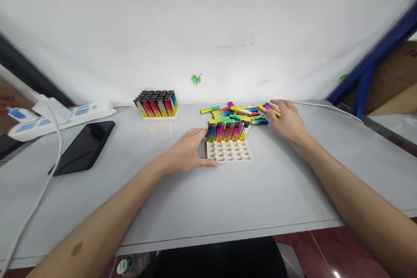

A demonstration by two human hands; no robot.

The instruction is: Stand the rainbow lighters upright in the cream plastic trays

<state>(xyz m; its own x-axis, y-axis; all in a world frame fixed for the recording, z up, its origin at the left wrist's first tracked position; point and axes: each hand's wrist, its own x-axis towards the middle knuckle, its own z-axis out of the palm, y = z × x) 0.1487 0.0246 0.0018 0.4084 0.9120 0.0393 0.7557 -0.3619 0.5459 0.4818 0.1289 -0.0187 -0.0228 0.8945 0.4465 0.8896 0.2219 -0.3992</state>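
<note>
The step in hand looks to be taking a lighter from the loose heap to stand it in a rack. The left hand (186, 151) is curved around the left end of a cream-white plastic rack with a grid of holes (234, 160), thumb at its front edge and fingers by the rear corner, gripping it to steady it. The rack lies on the pale grey worktop (260, 200), between the hands. Five upright, shiny multicoloured lighters with black tops (228, 132) fill its far row; the nearer rows stand bare.

The right hand (287, 121) is at the right end of a jumbled heap of metallic multicoloured lighters (240, 117), with a yellow lighter (273, 113) beside its fingers. The next move seems to call for closing on one lighter, turning it upright and lining it up with a free hole, while the left hand keeps the rack from sliding.

Beyond the left hand, farther left, a cream-white rack packed with upright lighters (159, 117) stands near the wall.

The right fingertips are partly hidden, so I cannot tell whether they have closed on anything. The overlapping heap defies counting, and the left fingers' contact behind the rack's corner is hard to make out.
</note>
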